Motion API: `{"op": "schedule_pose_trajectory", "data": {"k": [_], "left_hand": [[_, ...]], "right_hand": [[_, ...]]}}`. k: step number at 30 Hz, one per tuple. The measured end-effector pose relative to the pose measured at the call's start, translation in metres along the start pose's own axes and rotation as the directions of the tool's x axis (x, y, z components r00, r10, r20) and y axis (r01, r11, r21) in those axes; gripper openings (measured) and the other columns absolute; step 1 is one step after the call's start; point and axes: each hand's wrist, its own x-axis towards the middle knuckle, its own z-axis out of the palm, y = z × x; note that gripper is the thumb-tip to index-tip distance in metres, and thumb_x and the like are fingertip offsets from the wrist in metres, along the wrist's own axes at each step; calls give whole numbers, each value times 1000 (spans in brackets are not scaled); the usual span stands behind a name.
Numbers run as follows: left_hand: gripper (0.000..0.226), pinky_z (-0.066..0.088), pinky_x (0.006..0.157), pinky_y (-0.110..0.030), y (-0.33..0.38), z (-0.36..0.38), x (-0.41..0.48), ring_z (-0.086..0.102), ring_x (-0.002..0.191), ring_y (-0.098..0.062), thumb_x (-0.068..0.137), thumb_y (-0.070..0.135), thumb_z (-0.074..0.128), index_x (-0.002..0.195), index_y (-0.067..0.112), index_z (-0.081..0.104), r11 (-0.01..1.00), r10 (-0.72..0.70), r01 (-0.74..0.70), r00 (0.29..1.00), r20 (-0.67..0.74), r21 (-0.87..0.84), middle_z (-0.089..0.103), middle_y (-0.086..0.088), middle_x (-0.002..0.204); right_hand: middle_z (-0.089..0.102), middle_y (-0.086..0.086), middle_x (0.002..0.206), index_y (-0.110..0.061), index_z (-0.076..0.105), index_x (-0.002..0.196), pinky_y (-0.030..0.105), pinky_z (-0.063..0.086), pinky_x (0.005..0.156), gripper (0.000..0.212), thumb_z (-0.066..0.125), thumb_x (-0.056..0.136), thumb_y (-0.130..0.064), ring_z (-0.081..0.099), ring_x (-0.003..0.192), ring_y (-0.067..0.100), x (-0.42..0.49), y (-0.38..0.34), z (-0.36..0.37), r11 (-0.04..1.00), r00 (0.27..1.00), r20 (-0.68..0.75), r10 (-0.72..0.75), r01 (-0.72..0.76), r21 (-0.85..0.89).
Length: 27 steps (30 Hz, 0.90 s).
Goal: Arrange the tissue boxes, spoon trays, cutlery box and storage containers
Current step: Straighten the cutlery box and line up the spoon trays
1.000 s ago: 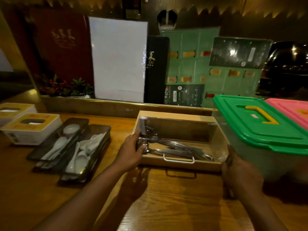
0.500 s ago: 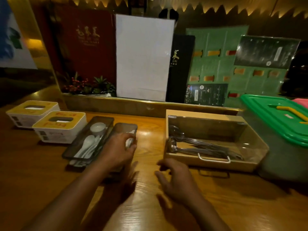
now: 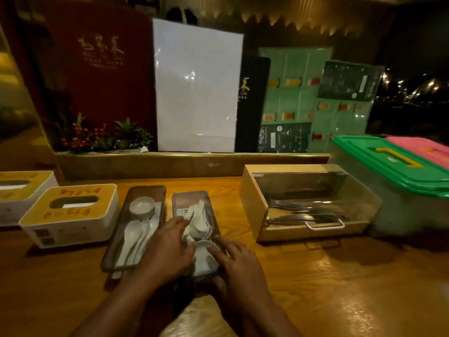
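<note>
At the left edge of the wooden counter (image 3: 340, 288) sit two white tissue boxes with yellow tops: the far-left tissue box (image 3: 14, 190), cut off by the frame, and the second tissue box (image 3: 70, 215) just beside it, nearer the front. Next comes the left spoon tray (image 3: 145, 190), angled slightly, holding white spoons (image 3: 136, 239) and a small round dish (image 3: 142, 206). Just beside it stands the right spoon tray (image 3: 187, 200), piled with more white spoons.

The left hand (image 3: 167, 249) lies over that tray's near left side, fingers fairly straight and close together, touching the spoons. The right hand (image 3: 240, 266) rests on the tray's near right rim, fingers spread and nearly flat, with the thumb at the tray's near end. Whether the thumb hooks under cannot be told.

Well apart to the right is the wooden cutlery box (image 3: 252, 200) with a clear front, holding metal cutlery (image 3: 308, 215). Touching its right end is the green-lidded storage container (image 3: 388, 166). The pink-lidded storage container (image 3: 422, 149) sits behind it, at the right edge.
</note>
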Motion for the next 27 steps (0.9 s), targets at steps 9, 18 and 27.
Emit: {"op": "schedule_pose_trajectory", "data": {"k": [9, 18, 27], "left_hand": [[71, 23, 117, -31, 29, 43, 29, 22, 150, -27, 87, 39, 64, 149, 12, 42, 996, 20, -11, 995, 102, -88, 22, -10, 164], [60, 30, 118, -44, 41, 75, 68, 21, 150, -36, 93, 40, 62, 149, 33, 43, 973, -99, 133, 978, 181, -187, -9, -6, 167], [58, 50, 100, -37, 46, 90, 84, 49, 132, -23, 95, 22, 63, 147, 38, 43, 842, -118, 228, 962, 246, -488, 46, -1, 151]], "right_hand": [[40, -12, 158, -38, 45, 147, 39, 48, 101, 66, 49, 82, -50, 49, 131, 24, -12, 40, -20, 980, 985, -31, 171, -173, -102], [37, -4, 160, -32, 40, 151, 42, 38, 114, 64, 56, 91, -48, 37, 142, 21, -11, 47, -24, 964, 966, -65, 252, -256, -71], [25, -7, 164, -36, 28, 155, 37, 27, 118, 63, 53, 98, -45, 21, 148, 17, -9, 55, -35, 963, 965, -52, 257, -260, -70]]}}
